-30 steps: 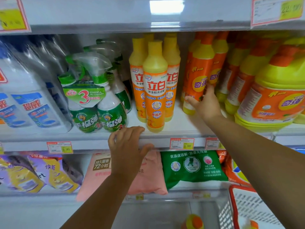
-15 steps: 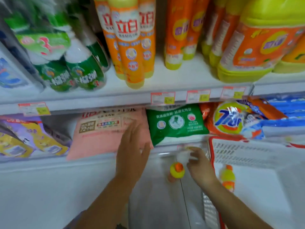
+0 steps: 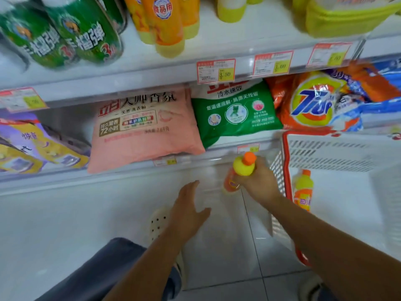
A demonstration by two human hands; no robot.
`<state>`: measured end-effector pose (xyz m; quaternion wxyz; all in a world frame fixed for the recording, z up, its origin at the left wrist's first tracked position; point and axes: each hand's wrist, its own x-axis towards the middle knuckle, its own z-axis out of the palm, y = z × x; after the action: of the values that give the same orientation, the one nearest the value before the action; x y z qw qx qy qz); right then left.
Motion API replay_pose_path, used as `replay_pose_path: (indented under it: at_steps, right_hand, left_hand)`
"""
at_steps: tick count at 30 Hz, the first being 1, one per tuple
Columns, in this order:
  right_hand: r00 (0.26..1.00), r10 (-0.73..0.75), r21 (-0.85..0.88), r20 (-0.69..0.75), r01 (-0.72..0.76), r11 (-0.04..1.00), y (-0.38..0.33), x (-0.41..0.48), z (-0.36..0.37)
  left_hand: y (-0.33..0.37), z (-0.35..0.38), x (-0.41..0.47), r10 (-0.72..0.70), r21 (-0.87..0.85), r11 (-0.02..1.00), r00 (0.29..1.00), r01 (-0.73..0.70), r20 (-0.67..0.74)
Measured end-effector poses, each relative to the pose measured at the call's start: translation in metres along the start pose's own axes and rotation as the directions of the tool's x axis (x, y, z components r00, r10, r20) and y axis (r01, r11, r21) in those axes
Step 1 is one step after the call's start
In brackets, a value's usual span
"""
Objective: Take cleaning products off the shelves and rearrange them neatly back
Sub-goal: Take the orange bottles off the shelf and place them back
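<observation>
My right hand (image 3: 259,184) is clamped round the orange bottle (image 3: 242,168) just beside the basket (image 3: 284,161), my left hand (image 3: 188,211) spread and empty, so I'd raise it cap-up and seat it squarely on the upper shelf (image 3: 249,38), label outward.

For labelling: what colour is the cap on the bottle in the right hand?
Orange cap on the held bottle; head view.
</observation>
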<state>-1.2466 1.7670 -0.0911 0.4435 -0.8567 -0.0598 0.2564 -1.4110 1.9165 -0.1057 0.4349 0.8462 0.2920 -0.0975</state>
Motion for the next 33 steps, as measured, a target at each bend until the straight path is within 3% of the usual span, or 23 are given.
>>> replay_pose_path:
  at_steps: [5,10,14,17,21,23,27,29,33]
  right_hand:
    - [0.993,-0.118,0.131,0.024,0.114,0.985,-0.062,-0.04,-0.067]
    - [0.981,-0.172,0.338,0.086,0.134,0.932,-0.092,-0.071,-0.097]
    - [0.954,-0.225,0.304,0.2,0.158,0.939,-0.1,-0.087,-0.098]
    - [0.955,-0.281,0.27,0.091,0.248,0.931,-0.114,-0.089,-0.09]
    - [0.907,-0.415,0.24,-0.068,0.418,0.876,-0.161,-0.068,-0.104]
    - [0.857,-0.496,0.194,-0.139,0.515,0.835,-0.19,-0.055,-0.12]
    - [0.728,-0.636,0.052,-0.257,0.668,0.742,-0.239,-0.019,-0.15]
    - [0.692,-0.666,-0.016,-0.279,0.69,0.723,-0.253,-0.001,-0.157]
    - [0.675,-0.674,-0.102,-0.301,0.68,0.727,-0.271,0.026,-0.164]
  left_hand:
    - [0.051,-0.007,-0.008,0.129,-0.083,0.989,0.988,-0.122,0.08]
    - [0.09,-0.019,-0.029,0.195,-0.281,0.946,0.976,-0.16,0.1]
    - [0.113,-0.026,-0.039,0.237,-0.382,0.896,0.971,-0.228,-0.025]
    - [0.135,-0.039,-0.036,0.282,-0.381,0.867,0.946,-0.322,-0.157]
    - [0.171,-0.08,-0.015,0.402,-0.227,0.859,0.879,-0.459,-0.257]
    - [0.182,-0.108,0.001,0.448,-0.043,0.873,0.834,-0.486,-0.324]
    - [0.18,-0.163,0.029,0.4,0.289,0.916,0.688,-0.278,-0.606]
    - [0.171,-0.185,0.042,0.43,0.396,0.896,0.621,-0.203,-0.655]
    - [0.149,-0.206,0.066,0.452,0.531,0.842,0.66,-0.094,-0.6]
